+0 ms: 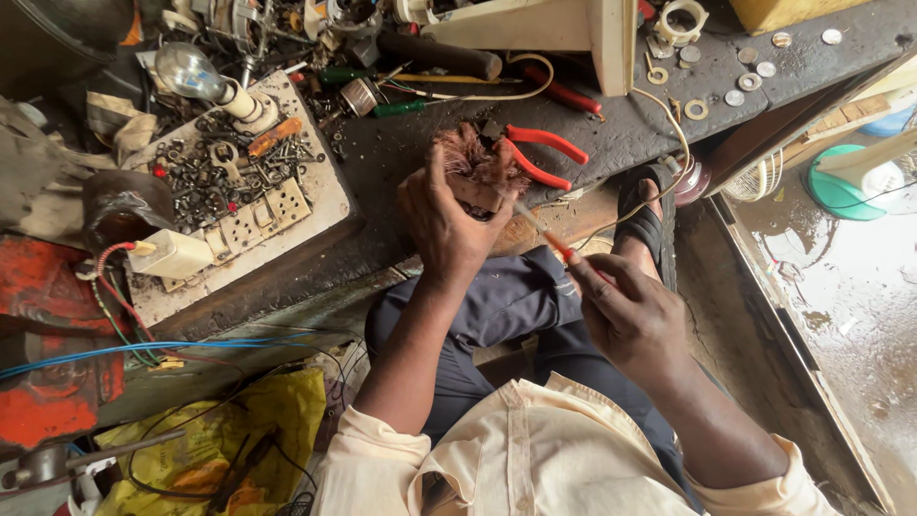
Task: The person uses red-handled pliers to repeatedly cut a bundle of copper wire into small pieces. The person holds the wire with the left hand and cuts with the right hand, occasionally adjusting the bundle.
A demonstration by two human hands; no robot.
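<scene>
Your left hand [447,222] is closed around one coppery-brown wound motor coil [475,162], fingers wrapped over its top, holding it just above the edge of the dark grimy table [611,134]. Your right hand [630,311] is pinched shut on one slim red-handled screwdriver [549,237]; its tip meets the underside of the coil.

Touching the coil's right side: one pair of red-handled pliers [544,153], handles spread, lying flat on the table. Just beyond it, your one visible foot in a black sandal [650,215] rests at the table edge.

Further up the table: two green-handled screwdrivers [401,107], one red-handled tool [564,94], one black cylinder handle [439,55]. Top right: about seven silver washers and coins [750,81], loosely scattered, plus one brass ring [695,109].

Left of the coil: one cream rectangular switchboard panel [315,205] with a heap of small screws and nuts [224,172], too many to count. One clear bulb in a white holder [205,81] stands on its upper edge; one white plug block [172,256] sits at its lower left.

Lower left, on the floor: one crumpled yellow plastic bag [258,420]. Blue wires [143,349] run above it, count not clear. One green fan base [841,186] at far right.
</scene>
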